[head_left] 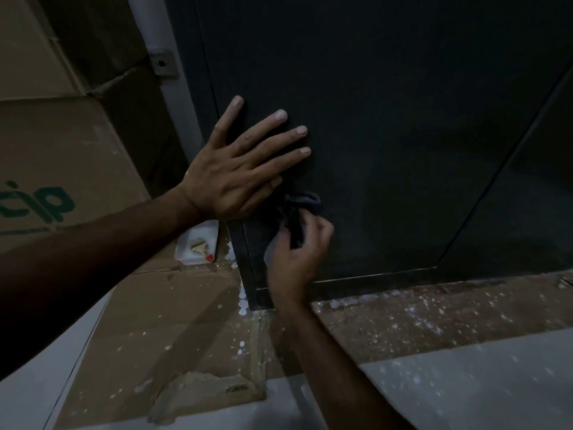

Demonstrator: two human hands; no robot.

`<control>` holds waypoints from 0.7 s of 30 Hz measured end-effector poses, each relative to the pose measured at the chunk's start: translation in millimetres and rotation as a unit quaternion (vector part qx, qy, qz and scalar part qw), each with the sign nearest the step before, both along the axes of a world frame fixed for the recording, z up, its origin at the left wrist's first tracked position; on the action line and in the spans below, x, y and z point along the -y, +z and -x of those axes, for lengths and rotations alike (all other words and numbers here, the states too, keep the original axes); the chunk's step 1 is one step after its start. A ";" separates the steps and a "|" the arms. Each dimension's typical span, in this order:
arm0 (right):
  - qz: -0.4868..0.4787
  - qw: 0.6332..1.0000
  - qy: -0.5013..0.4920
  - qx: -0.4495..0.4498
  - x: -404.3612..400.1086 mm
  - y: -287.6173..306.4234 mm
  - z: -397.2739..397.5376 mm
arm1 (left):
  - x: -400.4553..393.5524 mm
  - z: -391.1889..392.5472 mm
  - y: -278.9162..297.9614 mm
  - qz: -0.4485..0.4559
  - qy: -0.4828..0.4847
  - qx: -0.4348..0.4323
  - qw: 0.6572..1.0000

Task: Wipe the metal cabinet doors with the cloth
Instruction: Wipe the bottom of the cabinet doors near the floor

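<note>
Two dark metal cabinet doors [387, 125] fill most of the dim view, the nearer one broad and the second one angled away at the right edge, both reaching down to a narrow base strip just above the floor. Flattened cardboard sheets [173, 308] speckled with pale paint cover the floor below and to the left, and a large cardboard box [59, 169] with green lettering stands against the wall on the left. The left hand [235, 169] lies flat on the nearer door near its left edge, fingers straight and spread, palm pressed to the metal. Just below it the right hand [297, 252] is blurred, its fingers curled round a dark cloth [299, 212] bunched against the lower left part of the same door; a loop of the cloth shows above the knuckles. A small white tray [198, 243] holding some scraps sits on the cardboard beside the cabinet's lower left corner
</note>
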State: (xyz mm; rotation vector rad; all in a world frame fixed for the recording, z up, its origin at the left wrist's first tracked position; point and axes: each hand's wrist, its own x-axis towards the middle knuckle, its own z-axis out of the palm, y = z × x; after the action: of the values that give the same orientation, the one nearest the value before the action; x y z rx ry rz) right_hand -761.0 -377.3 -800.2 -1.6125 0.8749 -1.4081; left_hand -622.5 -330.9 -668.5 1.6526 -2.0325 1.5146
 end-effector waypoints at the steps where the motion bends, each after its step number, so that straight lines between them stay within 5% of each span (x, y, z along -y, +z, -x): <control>1: 0.094 0.993 0.016 -0.063 -7.0 1.4 -4.9 | -1.5 1.6 1.2 -0.012 -0.007 -0.027 1.000; 4: 0.301 0.912 0.118 -0.252 -14.7 -32.9 -4.7 | -8.4 2.8 8.4 -0.066 -0.033 -0.077 0.994; 6: 0.263 0.905 0.139 -0.305 -5.0 -52.4 11.4 | -12.1 1.6 13.4 -0.096 -0.040 -0.087 0.991; 9: 0.179 0.963 0.041 -0.196 17.3 -28.0 28.2 | -15.7 2.0 19.3 -0.119 -0.058 -0.125 0.983; 12: 0.235 0.966 -0.016 -0.106 20.0 27.8 5.7 | -18.6 7.2 25.5 -0.138 -0.082 -0.196 0.967; 15: 0.422 0.877 0.108 -0.201 -6.5 11.6 -14.6 | -23.8 10.7 28.2 -0.147 -0.090 -0.242 0.955; 17: 0.451 0.829 0.158 -0.289 -2.9 -31.2 -8.2 | -26.7 9.2 28.9 -0.151 -0.088 -0.240 0.955; 21: 0.303 0.928 0.045 -0.212 50.2 -39.9 32.1 | -22.2 4.8 25.5 -0.137 -0.060 -0.172 0.974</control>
State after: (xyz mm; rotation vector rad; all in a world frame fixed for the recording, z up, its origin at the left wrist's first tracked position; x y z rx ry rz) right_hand -793.0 -427.5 -840.1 -2.4618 0.6078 -1.3601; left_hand -627.3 -308.7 -643.0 1.7012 -2.1654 0.8658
